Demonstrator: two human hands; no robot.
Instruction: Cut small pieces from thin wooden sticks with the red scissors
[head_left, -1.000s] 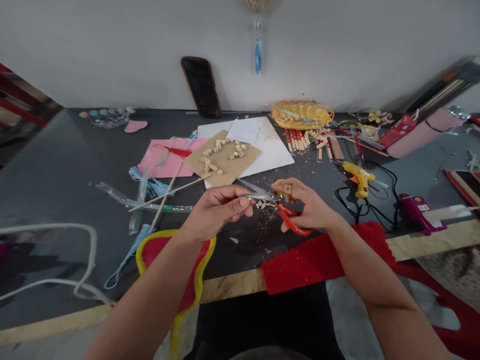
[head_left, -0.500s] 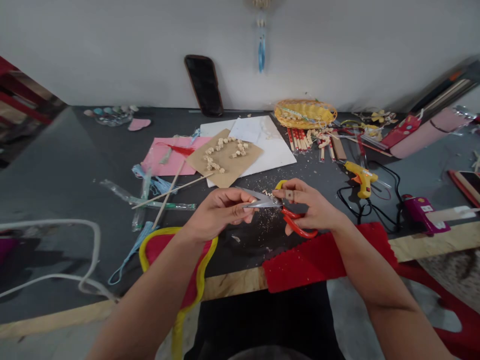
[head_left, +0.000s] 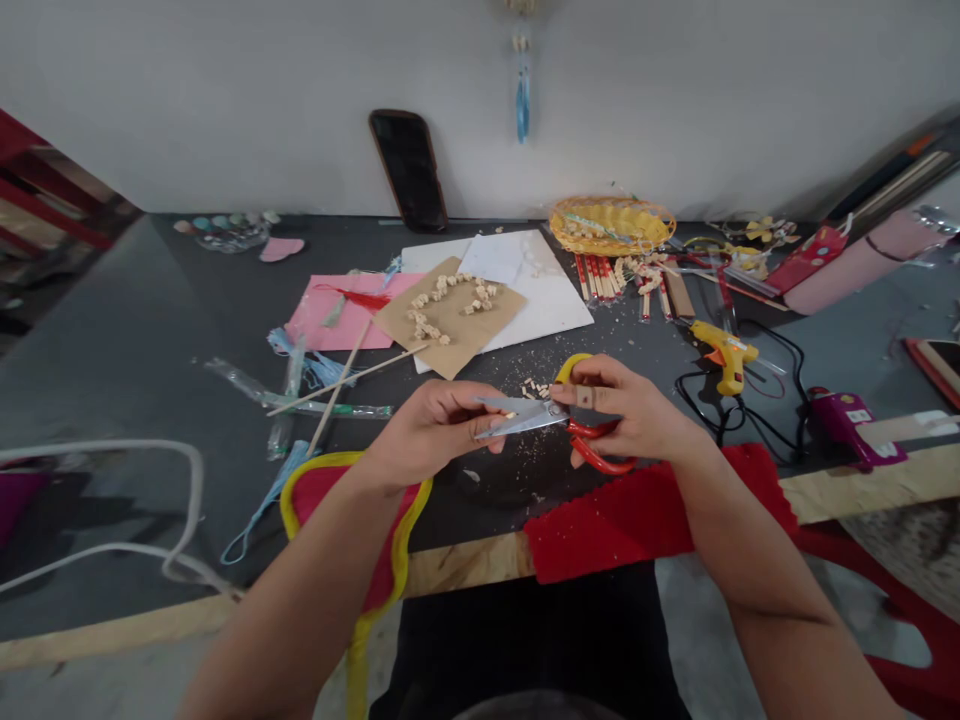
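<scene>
My right hand [head_left: 626,410] grips a pair of scissors [head_left: 536,415] by its red and yellow handles, blades pointing left. Between the slightly parted blades shows the pale tip of a small wooden stick. My left hand [head_left: 442,425] pinches that stick; most of it is hidden by my fingers. Short pale cut pieces [head_left: 534,388] and fine crumbs lie on the dark table just beyond the blades. Behind my hands, a brown square of card [head_left: 487,320] carries small pale clusters [head_left: 429,330] arranged in an open curve.
Thin sticks [head_left: 349,380], a pink sheet [head_left: 330,325] and blue tassels [head_left: 319,370] lie left. A yellow basket [head_left: 611,228], glue gun [head_left: 724,355] and black cable are right. A phone [head_left: 409,170] leans on the wall. Red cloth [head_left: 600,535] covers part of the front edge.
The scissor blades have opened a little and tilted, and the pale stick tip now shows between them. More cut pieces are visible on the table behind the blades.
</scene>
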